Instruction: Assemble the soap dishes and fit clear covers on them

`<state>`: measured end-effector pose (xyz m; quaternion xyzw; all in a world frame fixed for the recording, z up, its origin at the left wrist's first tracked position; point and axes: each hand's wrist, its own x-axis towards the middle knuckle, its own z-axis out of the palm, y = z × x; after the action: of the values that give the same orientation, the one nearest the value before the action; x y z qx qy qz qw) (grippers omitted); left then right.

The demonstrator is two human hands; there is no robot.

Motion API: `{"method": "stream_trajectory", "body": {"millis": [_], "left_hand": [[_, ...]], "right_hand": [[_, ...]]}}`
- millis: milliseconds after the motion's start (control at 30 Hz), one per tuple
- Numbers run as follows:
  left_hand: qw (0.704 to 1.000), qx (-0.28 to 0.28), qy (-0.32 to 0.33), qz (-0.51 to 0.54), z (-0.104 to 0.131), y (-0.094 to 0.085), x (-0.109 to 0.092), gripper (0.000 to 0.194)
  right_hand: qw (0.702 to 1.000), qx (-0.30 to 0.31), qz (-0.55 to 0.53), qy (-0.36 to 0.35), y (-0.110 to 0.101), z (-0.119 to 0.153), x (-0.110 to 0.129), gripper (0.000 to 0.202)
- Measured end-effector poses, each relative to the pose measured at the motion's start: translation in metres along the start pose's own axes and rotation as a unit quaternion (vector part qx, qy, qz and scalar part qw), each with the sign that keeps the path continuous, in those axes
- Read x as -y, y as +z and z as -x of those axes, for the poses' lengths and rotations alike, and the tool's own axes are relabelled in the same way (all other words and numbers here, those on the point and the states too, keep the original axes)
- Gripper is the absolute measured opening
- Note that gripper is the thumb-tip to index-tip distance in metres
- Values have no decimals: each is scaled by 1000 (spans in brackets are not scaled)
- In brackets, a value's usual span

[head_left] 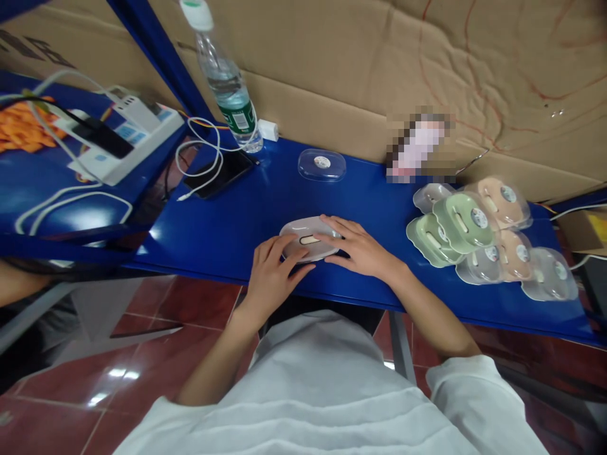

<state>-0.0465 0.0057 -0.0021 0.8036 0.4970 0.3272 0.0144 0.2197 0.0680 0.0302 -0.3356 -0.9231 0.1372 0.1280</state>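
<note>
A pale grey oval dish lies at the front of the blue table, with a small cream-coloured strip in a dark-edged slot at its middle. My left hand grips its left side, fingers bent over the rim. From the right, my right hand holds the other side, its fingertips on the rim and near the strip. My fingers cover parts of both ends of the dish. Behind it, apart from my hands, rests a clear plastic lid with a round sticker.
Several lidded dishes in green, peach and grey are stacked on the right. A water bottle, a white charger and a dark phone with a cable stand back left. Farther left are a power strip and orange pieces.
</note>
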Motion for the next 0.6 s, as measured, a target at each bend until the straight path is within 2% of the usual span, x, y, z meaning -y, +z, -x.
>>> {"method": "stream_trajectory", "body": {"millis": [100, 200, 333, 467, 533, 600], "left_hand": [[1000, -2, 21, -1, 6, 5, 4, 29], [1000, -17, 14, 23, 6, 7, 7, 29], [997, -41, -39, 57, 3, 9, 10, 23], [992, -52, -77, 81, 2, 11, 12, 23], [992, -46, -79, 89, 2, 9, 13, 24], [991, -28, -74, 105, 3, 4, 15, 23]], "right_hand": [[1000, 8, -26, 7, 9, 2, -1, 58], [999, -14, -47, 12, 10, -3, -11, 58], [992, -74, -3, 105, 2, -42, -48, 58], [979, -72, 60, 179, 0, -83, -76, 74], [974, -88, 67, 199, 2, -85, -76, 77], [970, -117, 64, 205, 6, -71, -69, 69]]}}
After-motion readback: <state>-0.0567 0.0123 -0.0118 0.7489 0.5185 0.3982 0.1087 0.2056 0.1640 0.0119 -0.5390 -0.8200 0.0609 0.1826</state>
